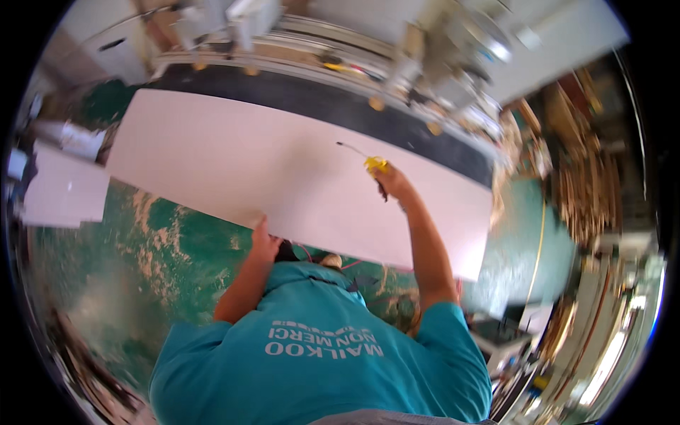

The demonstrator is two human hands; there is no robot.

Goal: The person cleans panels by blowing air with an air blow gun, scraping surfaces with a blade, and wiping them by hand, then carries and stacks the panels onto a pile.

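A long white board (234, 163) lies flat across the middle of the view. My left hand (264, 239) rests on its near edge, fingers curled over the rim. My right hand (394, 182) reaches out over the board's surface and grips a small yellow tool (375, 164) with a thin dark nozzle (350, 148) that points left along the board. My teal shirt (319, 354) fills the lower middle of the view.
The board's far edge meets a black machine bed (319, 99) with a metal rail and machine parts behind it. The green floor (163, 262) below is strewn with sawdust. A smaller white panel (64, 188) lies at the left. Wooden pieces (574, 177) are stacked at the right.
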